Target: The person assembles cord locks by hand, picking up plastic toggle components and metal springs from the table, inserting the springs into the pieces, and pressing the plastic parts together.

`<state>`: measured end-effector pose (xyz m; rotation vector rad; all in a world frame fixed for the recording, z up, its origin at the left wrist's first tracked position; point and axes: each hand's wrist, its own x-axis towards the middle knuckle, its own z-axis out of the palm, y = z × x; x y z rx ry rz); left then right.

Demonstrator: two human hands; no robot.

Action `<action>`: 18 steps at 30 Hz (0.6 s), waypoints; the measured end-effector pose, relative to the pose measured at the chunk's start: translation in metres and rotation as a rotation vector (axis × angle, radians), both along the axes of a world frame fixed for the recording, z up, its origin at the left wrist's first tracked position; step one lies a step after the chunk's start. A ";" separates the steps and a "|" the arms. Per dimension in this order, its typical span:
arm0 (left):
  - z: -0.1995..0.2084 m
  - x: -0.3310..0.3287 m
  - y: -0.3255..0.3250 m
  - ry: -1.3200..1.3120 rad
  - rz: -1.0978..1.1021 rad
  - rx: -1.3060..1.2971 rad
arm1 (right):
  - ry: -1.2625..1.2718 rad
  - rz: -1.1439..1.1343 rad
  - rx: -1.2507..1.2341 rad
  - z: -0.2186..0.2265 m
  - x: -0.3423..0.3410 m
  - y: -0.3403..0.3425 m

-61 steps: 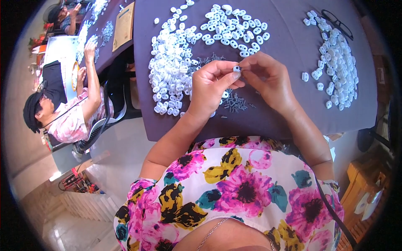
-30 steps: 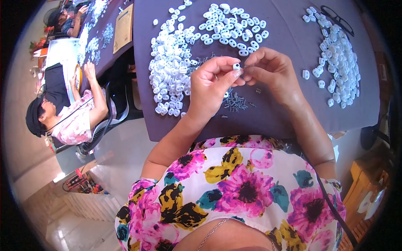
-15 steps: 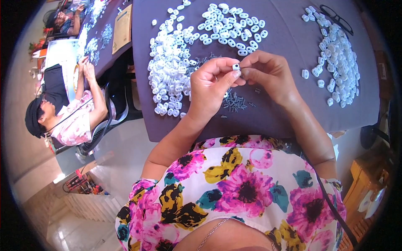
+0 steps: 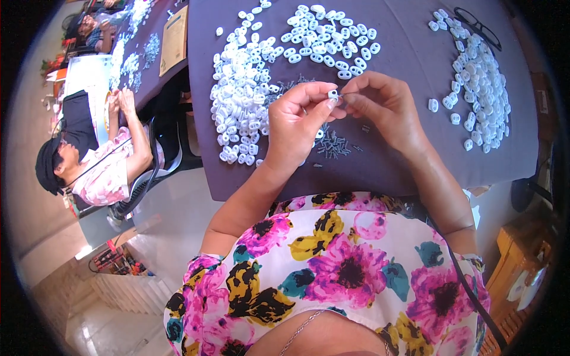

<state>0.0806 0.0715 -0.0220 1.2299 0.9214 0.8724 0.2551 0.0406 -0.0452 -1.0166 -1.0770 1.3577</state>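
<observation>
Between the thumb and forefinger of my left hand (image 4: 295,121) is a small white plastic piece (image 4: 333,94) with a dark hole facing up. My right hand (image 4: 385,110) is closed in a pinch right beside it, thumb and forefinger together. Something thin and greyish shows at those fingertips, too small to name. Under and around my hands lie small dark grey screw-like pins (image 4: 333,146), partly hidden by my left hand. Left of them is a dense heap of white two-holed oval plastic pieces (image 4: 237,89).
More white two-holed pieces (image 4: 320,38) lie spread at the far middle. Another heap of white pieces (image 4: 484,89) is at the right, near black-framed glasses (image 4: 478,26). To the left, a person in a black cap (image 4: 104,160) sits at another table with a brown envelope (image 4: 174,41).
The white piece has tilted slightly in my left fingers. My right fingertips have drawn a little away from it to the right.
</observation>
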 end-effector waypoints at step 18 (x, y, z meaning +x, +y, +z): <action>-0.001 -0.001 -0.001 -0.006 -0.016 0.016 | -0.003 -0.007 -0.017 0.002 -0.004 -0.001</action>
